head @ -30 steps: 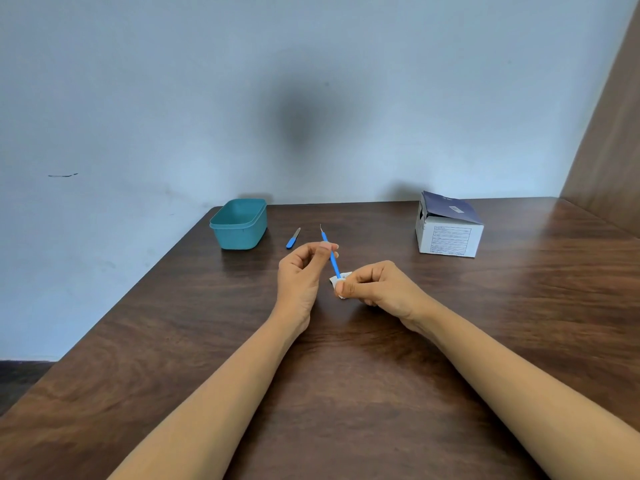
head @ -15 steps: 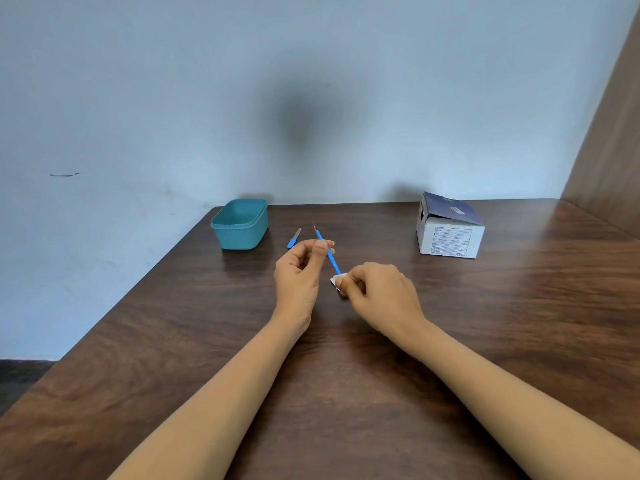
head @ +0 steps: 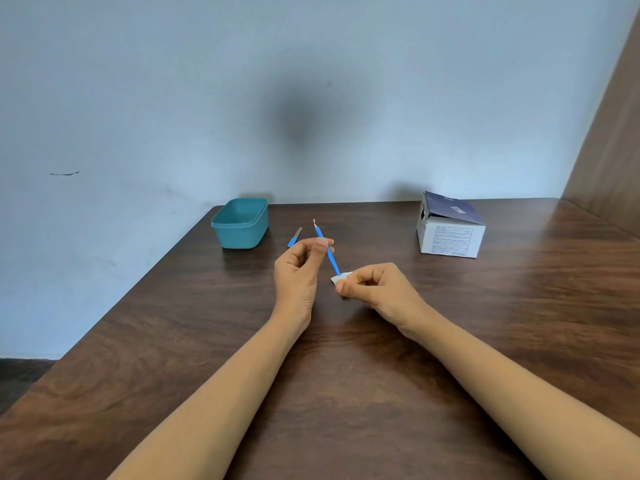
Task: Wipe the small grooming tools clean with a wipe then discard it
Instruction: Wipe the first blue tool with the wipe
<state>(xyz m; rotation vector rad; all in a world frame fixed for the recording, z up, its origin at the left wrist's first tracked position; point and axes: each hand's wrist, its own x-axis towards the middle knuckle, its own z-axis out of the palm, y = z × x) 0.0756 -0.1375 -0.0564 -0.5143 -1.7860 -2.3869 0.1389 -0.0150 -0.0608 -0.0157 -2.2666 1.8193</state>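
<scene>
1. Head view: left hand [head: 298,271] is raised just over the table [head: 346,382]. Thumb and fingertips pinch the blue grooming tool [head: 327,251] near mid-shaft, and the other fingers are curled in.
2. The tool is tilted. Its metal tip points up and away toward the wall [head: 311,98], and its lower end runs down-right into the wipe [head: 341,278].
3. Right hand [head: 374,289] has its fingers curled tight, pinching the small folded white wipe around the tool's lower end. The hand sits low over the wood, and I cannot tell whether it touches the top.
4. Second blue-handled tool [head: 294,237] lies flat on the table just beyond the left hand, between the teal tub [head: 240,225] and the held tool's tip. It is apart from both.
5. The teal tub is open-topped and sits at the far-left corner, close to the left and back edges.
6. White-and-navy carton [head: 450,230] has its flap lifted. It sits far right near the back edge, well apart from the hands.
7. Edges: the back edge meets the pale wall, and the left edge runs diagonally toward the camera with dark floor beyond it. A wood panel [head: 616,133] stands along the right side.
8. Room: a wide stretch of wood shows between the right hand and the carton. The near half of the top is crossed only by the two forearms.
</scene>
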